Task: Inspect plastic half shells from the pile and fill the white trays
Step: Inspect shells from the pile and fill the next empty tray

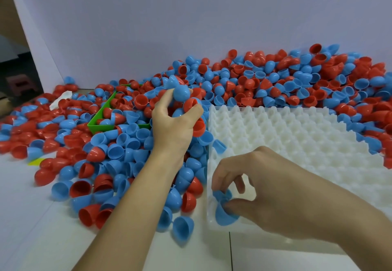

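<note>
A big pile of red and blue half shells (265,80) spreads across the table from left to far right. A white tray (307,139) with rows of moulded cups lies at right, its cups bare. My left hand (174,122) is raised over the pile beside the tray's far left corner, closed on a handful of blue and red half shells (181,95). My right hand (250,188) rests on the tray's near left corner, fingers pinching blue half shells (223,211) down at a cup there.
A green bin (99,120) sits half buried in shells at left centre. A crumpled white scrap (61,99) lies at the pile's far left. A pale wall (191,27) backs the table. Loose shells reach the table's near left part.
</note>
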A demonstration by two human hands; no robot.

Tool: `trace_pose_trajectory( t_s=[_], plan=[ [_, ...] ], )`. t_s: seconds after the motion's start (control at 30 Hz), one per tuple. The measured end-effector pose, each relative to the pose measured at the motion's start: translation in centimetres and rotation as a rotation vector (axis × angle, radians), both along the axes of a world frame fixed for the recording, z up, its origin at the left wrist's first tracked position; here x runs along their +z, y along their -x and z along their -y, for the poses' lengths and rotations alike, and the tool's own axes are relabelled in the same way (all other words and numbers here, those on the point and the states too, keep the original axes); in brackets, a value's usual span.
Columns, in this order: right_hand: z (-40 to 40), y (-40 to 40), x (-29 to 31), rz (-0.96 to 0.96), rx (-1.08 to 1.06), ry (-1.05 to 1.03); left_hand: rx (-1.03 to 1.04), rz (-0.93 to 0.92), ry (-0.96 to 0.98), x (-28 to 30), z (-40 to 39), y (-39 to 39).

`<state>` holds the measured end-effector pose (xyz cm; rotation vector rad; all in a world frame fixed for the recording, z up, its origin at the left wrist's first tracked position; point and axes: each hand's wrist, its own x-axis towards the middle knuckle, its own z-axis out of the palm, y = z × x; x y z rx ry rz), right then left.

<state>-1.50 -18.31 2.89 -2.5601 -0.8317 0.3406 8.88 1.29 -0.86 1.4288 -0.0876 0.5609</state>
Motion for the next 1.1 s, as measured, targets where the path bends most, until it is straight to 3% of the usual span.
trace_pose_trajectory(
  t_s=[0.1,0.33,0.6,0.93,1.1],
  plan=[
    [-2.3,-1.5,-0.3,0.163,0.022,-0.117,0.002,-0.011,-0.005,-0.2,-0.3,0.0],
    [-3.3,-1.1,-1.2,0.241,0.027,0.002,0.030,-0.035,-0.003,0.0,-0.1,0.0],
    [-2.5,-1.1,-0.7,0.155,0.008,-0.140,0.004,-0.010,-0.010,-0.1,0.0,0.0],
    [-1.8,-1.8,-0.8,0.201,0.004,-0.168,0.013,-0.015,-0.034,-0.1,0.0,0.1],
    [-1.9,-2.5,-0.7,0.315,-0.123,-0.270,-0.008,0.000,-0.032,0.0,0.0,0.2]
  ],
)
